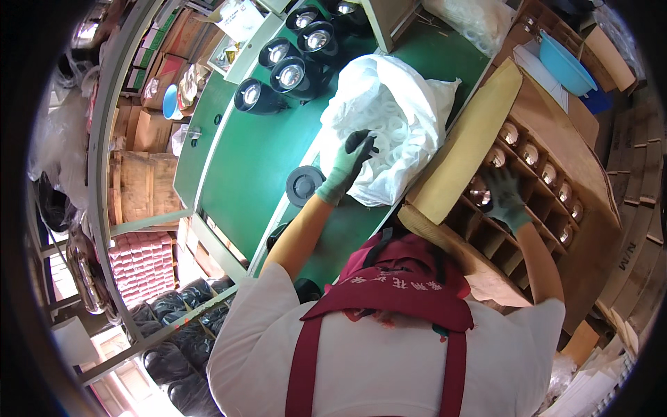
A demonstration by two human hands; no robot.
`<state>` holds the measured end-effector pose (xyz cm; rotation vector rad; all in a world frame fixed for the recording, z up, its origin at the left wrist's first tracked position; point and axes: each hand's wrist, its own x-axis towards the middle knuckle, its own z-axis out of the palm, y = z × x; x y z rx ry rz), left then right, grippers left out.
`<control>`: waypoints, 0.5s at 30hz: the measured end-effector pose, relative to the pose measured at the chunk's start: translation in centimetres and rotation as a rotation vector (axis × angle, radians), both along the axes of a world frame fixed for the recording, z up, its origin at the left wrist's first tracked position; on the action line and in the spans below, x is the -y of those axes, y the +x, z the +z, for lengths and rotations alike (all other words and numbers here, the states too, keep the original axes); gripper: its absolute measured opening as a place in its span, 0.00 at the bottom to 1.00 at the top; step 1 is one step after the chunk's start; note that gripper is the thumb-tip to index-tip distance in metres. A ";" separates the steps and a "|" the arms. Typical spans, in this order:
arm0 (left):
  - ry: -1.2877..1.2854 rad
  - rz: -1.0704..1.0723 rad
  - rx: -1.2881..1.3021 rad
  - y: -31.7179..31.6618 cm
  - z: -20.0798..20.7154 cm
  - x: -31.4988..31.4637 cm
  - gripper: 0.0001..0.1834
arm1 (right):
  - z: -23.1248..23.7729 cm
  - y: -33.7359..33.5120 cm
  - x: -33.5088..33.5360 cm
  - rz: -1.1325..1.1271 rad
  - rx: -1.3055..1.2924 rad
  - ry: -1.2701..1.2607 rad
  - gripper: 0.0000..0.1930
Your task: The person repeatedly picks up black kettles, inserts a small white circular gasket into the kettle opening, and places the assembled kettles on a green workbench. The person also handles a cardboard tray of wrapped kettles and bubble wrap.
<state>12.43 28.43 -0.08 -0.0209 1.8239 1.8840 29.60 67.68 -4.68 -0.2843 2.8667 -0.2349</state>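
My left hand point(351, 163), in a pale green glove with dark fingers, is at the near-left side of an open white plastic bag point(438, 104). Its fingers are curled together; whatever they may hold is too small to make out. Inside the bag lie many translucent white rings point(392, 132). On the right, my right hand point(506, 193), in a grey-green glove, reaches into a divided cardboard box point(590, 208) with its fingers spread. A silvery round-topped light bulb point(479, 191) sits right beside those fingers. More bulbs point(531, 154) fill several cells of the box.
Black lamp housings point(288, 75) with shiny insides cluster on the green table point(243, 167). A round black cap point(304, 185) lies left of the bag. Beyond the box is a blue basin point(564, 62). An upright box flap point(465, 146) stands between bag and cells.
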 end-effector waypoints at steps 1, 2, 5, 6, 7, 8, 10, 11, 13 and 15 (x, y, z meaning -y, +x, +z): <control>0.058 0.037 0.067 0.8 1.8 0.3 0.18 | 3.3 0.6 -0.2 -0.101 -0.024 -0.063 0.54; 0.120 0.070 0.136 1.7 3.7 0.3 0.18 | 5.5 2.0 -0.6 -0.195 -0.259 -0.257 0.52; 0.183 -0.096 0.067 4.2 8.6 0.1 0.21 | 10.3 7.0 -1.4 -0.661 -0.220 -1.181 0.45; 0.265 -0.078 0.248 4.9 10.2 -0.2 0.21 | 11.3 9.3 -1.6 -0.663 -0.153 -1.271 0.42; 0.365 -0.078 0.257 6.3 11.0 -0.6 0.21 | 10.9 12.4 -1.0 -0.782 -0.089 -1.448 0.42; 0.378 -0.153 0.233 7.2 12.4 -1.0 0.22 | 9.5 14.2 0.8 -0.865 -0.091 -1.482 0.43; 0.371 -0.313 0.092 8.9 14.7 -1.0 0.24 | 8.7 15.0 5.9 -0.893 -0.117 -1.394 0.45; 0.344 -0.414 0.071 9.4 15.5 -0.7 0.24 | 9.6 14.2 9.2 -0.848 -0.144 -1.268 0.47; 0.069 -0.395 -0.119 9.9 16.6 0.1 0.24 | 12.1 11.3 13.8 -0.758 -0.071 -1.433 0.49; -0.084 -0.410 -0.227 9.6 16.9 1.9 0.25 | 12.2 10.4 15.7 -0.764 0.017 -1.634 0.51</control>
